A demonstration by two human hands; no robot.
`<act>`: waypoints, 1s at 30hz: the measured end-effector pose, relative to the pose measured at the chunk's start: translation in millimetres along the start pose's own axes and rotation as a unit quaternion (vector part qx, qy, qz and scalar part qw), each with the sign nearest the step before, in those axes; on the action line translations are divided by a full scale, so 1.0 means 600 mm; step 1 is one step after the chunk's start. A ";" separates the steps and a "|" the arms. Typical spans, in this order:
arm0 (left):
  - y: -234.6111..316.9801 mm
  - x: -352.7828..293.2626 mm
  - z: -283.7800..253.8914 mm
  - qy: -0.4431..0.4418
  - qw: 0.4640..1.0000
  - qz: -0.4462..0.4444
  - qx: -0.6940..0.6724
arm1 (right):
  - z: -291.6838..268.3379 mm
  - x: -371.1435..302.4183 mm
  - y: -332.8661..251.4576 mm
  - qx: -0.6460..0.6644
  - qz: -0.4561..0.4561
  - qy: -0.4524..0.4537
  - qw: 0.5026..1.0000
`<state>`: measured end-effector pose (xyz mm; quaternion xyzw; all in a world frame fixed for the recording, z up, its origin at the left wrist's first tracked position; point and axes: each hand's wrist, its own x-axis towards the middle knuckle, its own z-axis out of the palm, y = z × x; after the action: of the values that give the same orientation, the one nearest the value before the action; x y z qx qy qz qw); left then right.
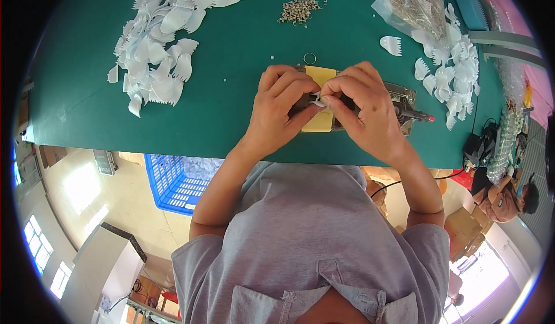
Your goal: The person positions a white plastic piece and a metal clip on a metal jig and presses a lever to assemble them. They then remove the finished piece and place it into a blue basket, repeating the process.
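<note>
Close together at the table's near side, my left hand [282, 105] and my right hand [365, 105] pinch a small white plastic piece [318, 100] from both sides. Dark parts show beside it, but the fingers hide most of it. Under the hands is a metal fixture [403, 100] with a yellow sheet [317, 125] on it. A handle with a red tip sticks out to the fixture's right. Just beyond the hands lies a thin metal ring [309, 58]. Farther away is a heap of small metal clips [298, 10].
White toothed plastic pieces [155, 52] are heaped on the green table [243, 41] at left; more [457, 72] lie at right beside a clear plastic bag [413, 6]. A blue basket [167, 185] stands below the table edge. Another person [503, 200] is at far right.
</note>
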<state>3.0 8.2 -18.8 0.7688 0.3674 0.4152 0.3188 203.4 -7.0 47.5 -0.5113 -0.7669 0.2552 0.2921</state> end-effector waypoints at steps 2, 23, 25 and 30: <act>0.000 -0.001 0.000 0.000 1.000 -0.002 0.002 | 0.001 0.000 -0.003 -0.005 -0.001 -0.005 1.000; -0.006 0.002 0.000 -0.007 1.000 -0.002 0.000 | -0.010 0.023 -0.006 0.092 0.112 -0.033 0.989; -0.002 0.004 0.000 -0.014 0.999 -0.036 -0.026 | -0.018 0.034 -0.009 0.130 0.189 -0.112 0.967; -0.003 0.020 -0.008 -0.038 0.999 -0.007 -0.023 | -0.037 0.030 0.008 0.169 0.177 -0.084 0.966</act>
<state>3.0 20.3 -13.3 0.7737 0.3513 0.3919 0.3528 216.9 13.2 63.1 -0.5592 -0.6317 0.4703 0.2590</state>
